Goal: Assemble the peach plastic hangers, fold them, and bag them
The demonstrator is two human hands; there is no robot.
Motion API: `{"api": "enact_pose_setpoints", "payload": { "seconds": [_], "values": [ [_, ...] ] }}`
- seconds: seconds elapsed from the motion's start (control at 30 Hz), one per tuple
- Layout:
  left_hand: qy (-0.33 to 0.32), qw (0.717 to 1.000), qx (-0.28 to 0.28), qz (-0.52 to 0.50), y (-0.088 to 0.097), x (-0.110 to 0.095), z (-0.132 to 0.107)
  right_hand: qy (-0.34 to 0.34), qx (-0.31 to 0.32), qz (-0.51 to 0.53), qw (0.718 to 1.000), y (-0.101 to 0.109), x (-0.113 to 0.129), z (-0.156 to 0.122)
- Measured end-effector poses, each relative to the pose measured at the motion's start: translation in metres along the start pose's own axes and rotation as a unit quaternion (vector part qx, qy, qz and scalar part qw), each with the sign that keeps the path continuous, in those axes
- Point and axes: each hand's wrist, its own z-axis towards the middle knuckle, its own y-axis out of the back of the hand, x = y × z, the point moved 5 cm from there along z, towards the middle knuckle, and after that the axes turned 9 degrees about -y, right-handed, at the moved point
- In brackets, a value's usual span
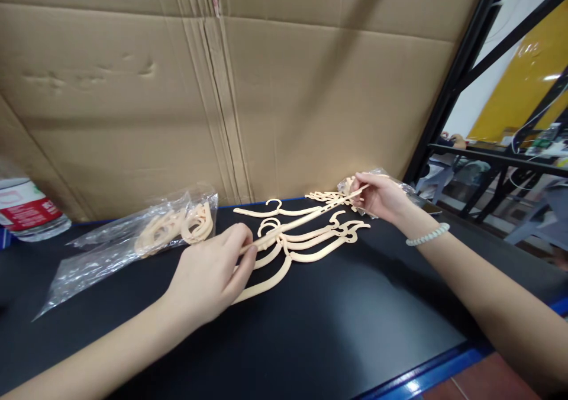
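Observation:
Several cream plastic hangers [310, 240] lie bunched on a black table top [337, 323]. My left hand [213, 276] is closed in a pinch on the near end of one long hanger [302, 219]. My right hand [381, 196], with a bead bracelet on the wrist, is closed on that hanger's far end, beside a small clear bag [399, 187]. The hanger stretches between the two hands just above the pile.
A clear plastic bag [133, 240] holding more cream hangers lies at the left. A bottle with a red label [29, 210] stands at the far left edge. A large cardboard sheet [222, 92] forms the back wall. A black metal frame [461, 74] rises at right.

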Motion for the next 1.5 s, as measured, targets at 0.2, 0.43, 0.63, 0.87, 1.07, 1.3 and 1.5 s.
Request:
{"api": "enact_pose_setpoints", "payload": {
  "seconds": [0.2,0.43,0.63,0.87,1.07,1.3,1.5],
  "values": [
    [-0.076,0.995,0.043,0.043,-0.006,-0.034,-0.007,0.028,0.002,-0.048,0.998,0.006,0.004,0.002],
    [-0.164,0.984,-0.006,0.066,0.001,-0.054,-0.013,0.08,0.037,-0.043,0.995,0.0,0.017,-0.008],
    [-0.134,0.986,0.083,0.053,-0.014,-0.061,-0.02,0.112,-0.028,-0.089,0.989,0.013,0.026,-0.008],
    [-0.132,0.983,0.124,0.035,-0.02,-0.064,-0.022,0.119,0.025,-0.247,0.961,-0.01,0.015,-0.014],
    [-0.099,0.979,0.172,0.046,-0.022,-0.059,-0.017,0.081,0.256,-0.545,0.794,-0.061,-0.016,-0.035],
    [-0.079,0.977,0.185,0.077,-0.028,-0.043,-0.012,0.147,0.259,-0.614,0.731,-0.074,-0.037,-0.035],
    [-0.066,0.967,0.165,0.184,-0.026,-0.033,-0.008,0.193,0.176,-0.625,0.735,-0.081,-0.029,-0.038]
  ]
}}
